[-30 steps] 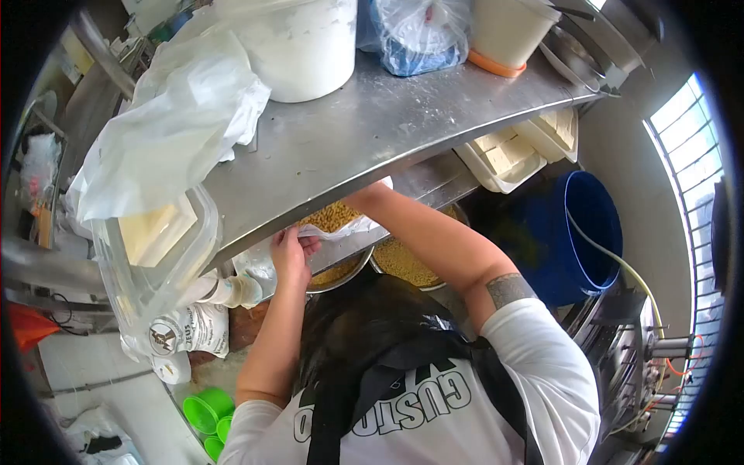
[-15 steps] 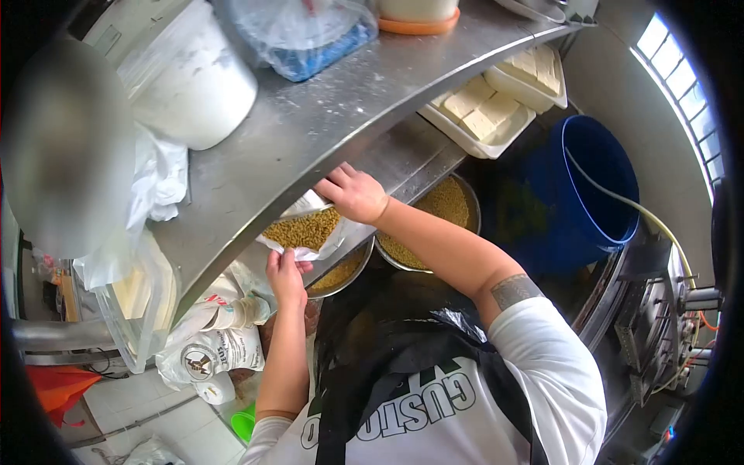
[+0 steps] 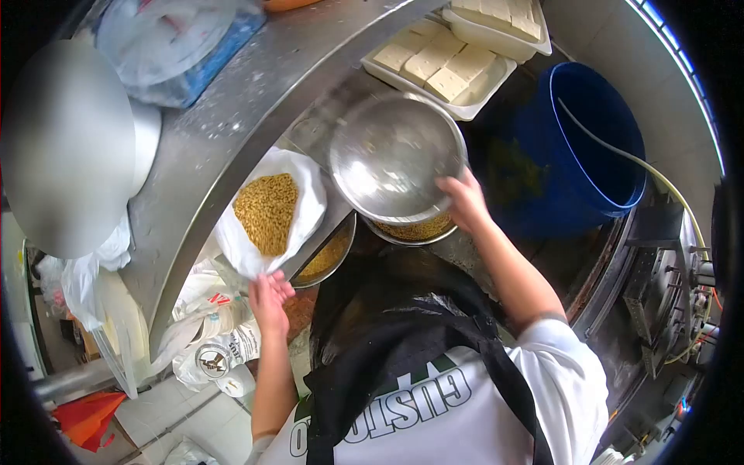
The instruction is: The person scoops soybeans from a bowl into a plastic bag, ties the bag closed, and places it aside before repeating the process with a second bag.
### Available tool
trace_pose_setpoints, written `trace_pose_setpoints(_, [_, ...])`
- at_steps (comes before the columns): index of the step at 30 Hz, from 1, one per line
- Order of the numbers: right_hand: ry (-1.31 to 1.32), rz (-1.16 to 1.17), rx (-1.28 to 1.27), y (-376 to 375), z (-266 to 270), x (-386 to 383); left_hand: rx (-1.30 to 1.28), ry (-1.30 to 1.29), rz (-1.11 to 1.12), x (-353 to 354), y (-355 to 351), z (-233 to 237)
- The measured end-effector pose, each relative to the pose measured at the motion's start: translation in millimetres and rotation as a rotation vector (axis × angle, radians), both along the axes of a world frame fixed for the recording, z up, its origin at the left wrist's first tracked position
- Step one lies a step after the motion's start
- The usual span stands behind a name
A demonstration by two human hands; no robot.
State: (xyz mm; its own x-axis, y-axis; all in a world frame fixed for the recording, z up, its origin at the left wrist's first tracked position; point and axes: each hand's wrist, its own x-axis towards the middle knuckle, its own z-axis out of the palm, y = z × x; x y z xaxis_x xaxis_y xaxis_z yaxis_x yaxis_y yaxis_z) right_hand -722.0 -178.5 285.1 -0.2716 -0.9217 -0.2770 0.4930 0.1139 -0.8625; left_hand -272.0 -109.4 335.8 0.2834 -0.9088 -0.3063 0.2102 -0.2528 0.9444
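Observation:
In the head view, my right hand [image 3: 465, 200] grips the rim of a shiny metal bowl [image 3: 395, 159], tilted and slightly blurred, with no grains seen inside. The bowl is above a second metal bowl of yellowish grains [image 3: 415, 231], which it partly covers. My left hand [image 3: 270, 302] pinches the near edge of a white plastic bag [image 3: 306, 205]. Golden grains [image 3: 267, 213] fill the bag's open mouth. Another bowl with yellow grains [image 3: 325, 260] lies just right of my left hand, partly hidden under the shelf edge.
White trays of pale blocks [image 3: 446, 66] stand at the back. A blue barrel [image 3: 597, 139] with a hose in it is at the right, above metal machinery [image 3: 659, 271]. The upper steel shelf [image 3: 201, 147] overhangs on the left. Plastic bags [image 3: 225, 349] lie below it.
My right hand has left the bag and now holds a metal bowl to the right. The bag's mouth has opened wider. The view has shifted, and my left hand remains at the bag's edge.

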Motion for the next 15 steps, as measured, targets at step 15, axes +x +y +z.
trace_pose_setpoints(15, [-0.241,-0.189,0.799,143.1,-280.1,-77.4,-0.504,-1.678,-1.084,-166.5,-150.5,-101.1])
